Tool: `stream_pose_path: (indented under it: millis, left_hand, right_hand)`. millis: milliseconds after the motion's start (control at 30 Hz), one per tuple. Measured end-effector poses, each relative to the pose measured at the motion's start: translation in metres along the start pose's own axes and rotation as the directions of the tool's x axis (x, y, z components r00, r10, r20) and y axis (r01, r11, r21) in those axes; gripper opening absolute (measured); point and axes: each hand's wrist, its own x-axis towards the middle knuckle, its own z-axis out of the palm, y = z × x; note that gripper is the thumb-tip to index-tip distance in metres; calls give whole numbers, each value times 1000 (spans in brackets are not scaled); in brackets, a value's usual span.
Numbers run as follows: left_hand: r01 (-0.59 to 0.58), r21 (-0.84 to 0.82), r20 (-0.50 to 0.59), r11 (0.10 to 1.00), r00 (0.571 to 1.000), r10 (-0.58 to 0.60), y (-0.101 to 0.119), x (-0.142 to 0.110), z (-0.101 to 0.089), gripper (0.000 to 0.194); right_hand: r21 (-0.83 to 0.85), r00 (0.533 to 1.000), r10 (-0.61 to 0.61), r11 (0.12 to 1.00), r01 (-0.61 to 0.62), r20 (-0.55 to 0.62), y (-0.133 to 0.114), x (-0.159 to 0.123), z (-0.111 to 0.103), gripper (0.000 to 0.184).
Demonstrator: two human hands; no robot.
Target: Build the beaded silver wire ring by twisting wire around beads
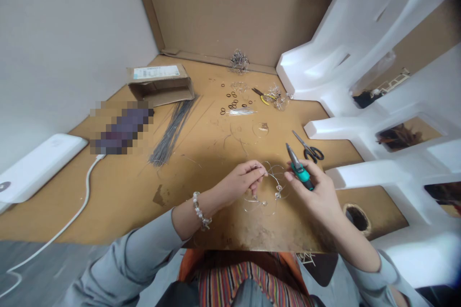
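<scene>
My left hand (247, 177), with a beaded bracelet (200, 211) at its wrist, pinches a thin silver wire between thumb and fingers. That wire belongs to a looped wire piece (275, 177) with a few clear beads (278, 192) on it, held just above the table. In my right hand (317, 187) is a pair of pliers (300, 170) with green and black handles, jaws pointing up and away from me. The pliers are apart from the left hand's fingers. Scissors (311, 151) with black handles lie just beyond my right hand.
Grey wires (173, 134) lie in a bundle beside an open cardboard box (160, 84). Farther back are dark rings (234, 103), yellow-handled pliers (264, 97) and tangled wire pieces (239, 61). White foam (345, 175) borders the right side; a power bank (43, 168) sits left.
</scene>
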Motion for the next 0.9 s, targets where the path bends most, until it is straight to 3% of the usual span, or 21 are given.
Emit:
stream_pose_path:
  millis: [67, 133, 233, 333, 500, 733, 900]
  left_hand:
    - [-4, -15, -43, 1000, 999, 3, -1, 2, -1, 21]
    - [-17, -10, -85, 1000, 996, 16, -3, 3, -3, 21]
    - [-61, 61, -141, 996, 988, 69, -3, 4, -5, 20]
    - [-103, 116, -165, 988, 979, 122, -3, 2, -4, 20]
    - [-144, 199, -172, 969, 969, 179, -5, -1, 0, 20]
    - [-171, 288, -194, 942, 953, 232, -8, -3, 1, 19]
    - [-114, 144, -170, 983, 976, 138, -4, -2, 0, 20]
  right_hand:
    - [-92, 999, -31, 995, 30, -8, 0, -3, -8, 27]
    - [-256, 993, -106, 960, 117, 54, 0, -8, -18, 27]
    - [-581, 976, -156, 785, 216, 152, 1, -17, -28, 27]
    - [-762, 968, -183, 598, 248, 171, -1, -24, -29, 27]
    - [-833, 966, -205, 497, 243, 159, -8, -27, -21, 25]
    - [-870, 977, -169, 453, 194, 130, -12, -27, -16, 24]
    - [-858, 972, -192, 468, 210, 133, -11, -29, -13, 26]
